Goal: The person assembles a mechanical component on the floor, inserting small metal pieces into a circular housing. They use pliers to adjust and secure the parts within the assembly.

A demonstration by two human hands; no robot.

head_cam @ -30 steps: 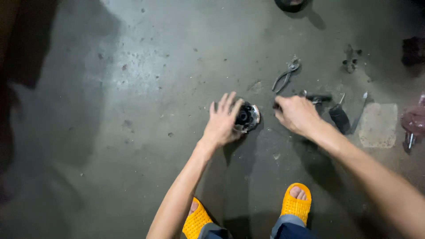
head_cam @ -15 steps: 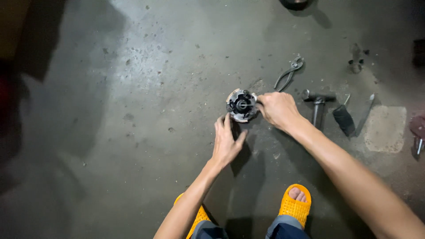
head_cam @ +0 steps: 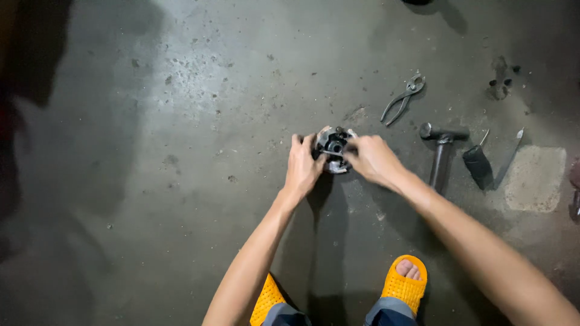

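Observation:
A round dark metal part [head_cam: 332,147] with a hollow centre sits on the grey concrete floor. My left hand [head_cam: 304,166] grips its left side with the fingers curled over the rim. My right hand [head_cam: 373,159] holds its right side, thumb and fingers on the edge. Both hands partly cover the part, so its lower half is hidden.
To the right lie pliers [head_cam: 402,100], a hammer [head_cam: 441,151], a black-handled tool [head_cam: 478,166] and a thin metal blade [head_cam: 509,157]. Small metal bits [head_cam: 500,84] lie further back. My feet in orange sandals [head_cam: 405,284] are at the bottom.
My left hand has come back up onto the round part's left side. My right hand has closed on its right side. The view has shifted slightly.

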